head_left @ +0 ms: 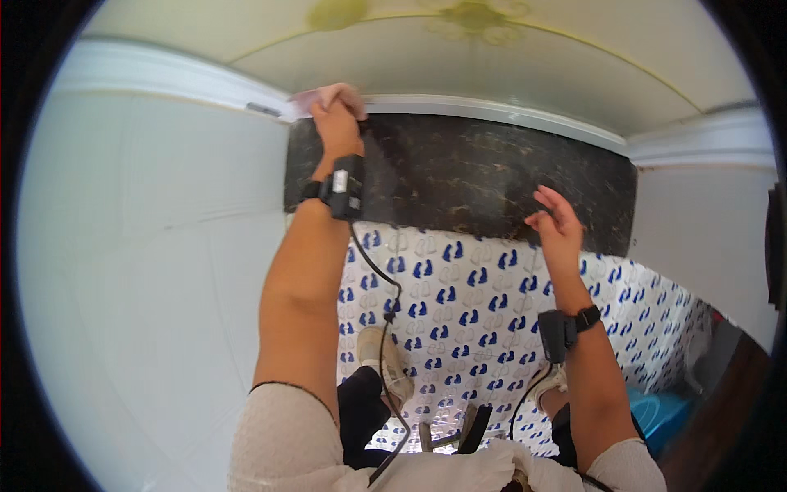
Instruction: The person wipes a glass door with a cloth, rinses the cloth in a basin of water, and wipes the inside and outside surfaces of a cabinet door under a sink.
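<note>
My left hand (pixel 334 108) reaches to the far left corner of a dark marbled ledge (pixel 459 172). Its fingers are closed on a pale pink cloth (pixel 305 103), which touches the white frame at that corner. Motion blurs this hand a little, and part of the cloth is hidden behind the fingers. Over the front right part of the ledge hovers my right hand (pixel 559 220), its fingers apart and slightly bent, with nothing in them.
A cream panel with a yellow ornament (pixel 479 18) rises behind the ledge. White walls (pixel 164 213) flank it. Blue-and-white patterned covering (pixel 459 295) lies below. A bright blue item (pixel 660 414) sits at lower right. Cables (pixel 385 328) hang from black wrist devices (pixel 346 187).
</note>
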`<action>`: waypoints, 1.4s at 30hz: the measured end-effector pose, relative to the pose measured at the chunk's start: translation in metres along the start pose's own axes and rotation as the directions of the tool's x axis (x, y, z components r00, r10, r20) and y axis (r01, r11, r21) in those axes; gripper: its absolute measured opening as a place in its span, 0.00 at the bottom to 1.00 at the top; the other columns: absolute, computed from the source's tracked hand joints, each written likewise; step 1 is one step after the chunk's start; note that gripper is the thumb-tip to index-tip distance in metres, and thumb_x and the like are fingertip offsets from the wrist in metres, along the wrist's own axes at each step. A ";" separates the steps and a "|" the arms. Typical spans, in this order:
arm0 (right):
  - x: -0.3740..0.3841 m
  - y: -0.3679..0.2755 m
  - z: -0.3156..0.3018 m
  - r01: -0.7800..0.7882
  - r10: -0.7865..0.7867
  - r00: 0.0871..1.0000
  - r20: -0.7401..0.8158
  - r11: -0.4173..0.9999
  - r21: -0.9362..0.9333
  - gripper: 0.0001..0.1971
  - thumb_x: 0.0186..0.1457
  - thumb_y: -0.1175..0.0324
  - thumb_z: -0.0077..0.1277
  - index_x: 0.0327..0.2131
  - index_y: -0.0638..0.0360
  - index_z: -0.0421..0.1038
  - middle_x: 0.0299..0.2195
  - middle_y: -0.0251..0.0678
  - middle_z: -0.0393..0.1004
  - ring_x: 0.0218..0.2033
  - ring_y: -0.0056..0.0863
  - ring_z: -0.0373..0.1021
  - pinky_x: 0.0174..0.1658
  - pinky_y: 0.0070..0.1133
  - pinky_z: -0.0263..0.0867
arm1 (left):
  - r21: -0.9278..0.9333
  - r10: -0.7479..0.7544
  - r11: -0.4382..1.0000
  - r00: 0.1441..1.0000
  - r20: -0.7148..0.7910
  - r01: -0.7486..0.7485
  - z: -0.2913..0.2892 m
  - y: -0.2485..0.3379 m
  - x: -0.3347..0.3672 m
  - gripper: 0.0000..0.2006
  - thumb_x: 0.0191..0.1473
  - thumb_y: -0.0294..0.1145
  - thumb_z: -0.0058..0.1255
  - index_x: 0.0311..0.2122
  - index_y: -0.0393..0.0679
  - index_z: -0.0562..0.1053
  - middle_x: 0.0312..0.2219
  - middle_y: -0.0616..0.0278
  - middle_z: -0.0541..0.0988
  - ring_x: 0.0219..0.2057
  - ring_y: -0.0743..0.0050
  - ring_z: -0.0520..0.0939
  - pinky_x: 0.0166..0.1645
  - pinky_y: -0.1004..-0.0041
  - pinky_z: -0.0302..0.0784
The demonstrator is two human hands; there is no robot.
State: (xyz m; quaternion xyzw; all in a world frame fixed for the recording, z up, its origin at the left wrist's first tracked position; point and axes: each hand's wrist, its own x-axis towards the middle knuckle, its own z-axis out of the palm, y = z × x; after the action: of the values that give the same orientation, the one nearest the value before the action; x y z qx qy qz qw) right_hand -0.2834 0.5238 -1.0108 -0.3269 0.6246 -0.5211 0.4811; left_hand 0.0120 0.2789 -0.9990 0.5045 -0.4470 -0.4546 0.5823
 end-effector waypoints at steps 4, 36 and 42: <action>-0.002 -0.004 0.008 -0.072 0.073 0.997 -0.005 0.996 0.059 0.21 0.55 0.81 0.38 0.53 0.59 0.64 0.49 0.40 0.69 0.31 0.19 0.71 0.36 0.15 0.67 | 0.150 -0.190 0.968 0.977 -0.101 0.203 0.051 -0.041 -0.023 0.06 0.55 0.26 0.34 0.32 0.42 0.67 0.21 0.62 0.71 0.22 0.73 0.71 0.25 0.75 0.67; 0.093 -0.023 -0.076 0.026 -0.027 1.000 0.009 0.999 0.045 0.14 0.46 0.71 0.56 0.39 0.61 0.73 0.27 0.32 0.74 0.24 0.17 0.69 0.26 0.16 0.65 | 0.247 -0.585 0.793 0.582 0.565 0.557 0.110 0.006 -0.303 0.15 0.58 0.23 0.43 0.50 0.39 0.66 0.39 0.59 0.77 0.42 0.74 0.76 0.49 0.75 0.69; 0.088 -0.057 -0.186 0.310 -0.495 0.855 0.156 0.246 -0.918 0.12 0.46 0.72 0.48 0.36 0.52 0.74 0.38 0.35 0.74 0.40 0.38 0.70 0.44 0.29 0.66 | 0.294 -0.624 0.766 0.552 0.553 0.572 0.095 -0.002 -0.314 0.12 0.58 0.27 0.44 0.47 0.39 0.69 0.37 0.62 0.78 0.39 0.77 0.77 0.45 0.77 0.70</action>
State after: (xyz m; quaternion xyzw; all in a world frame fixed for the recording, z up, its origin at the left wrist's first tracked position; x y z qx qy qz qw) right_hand -0.4925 0.4930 -0.9801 -0.6419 0.7371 -0.2111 0.0099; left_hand -0.1404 0.5693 -1.0111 0.4691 -0.4320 -0.7463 0.1904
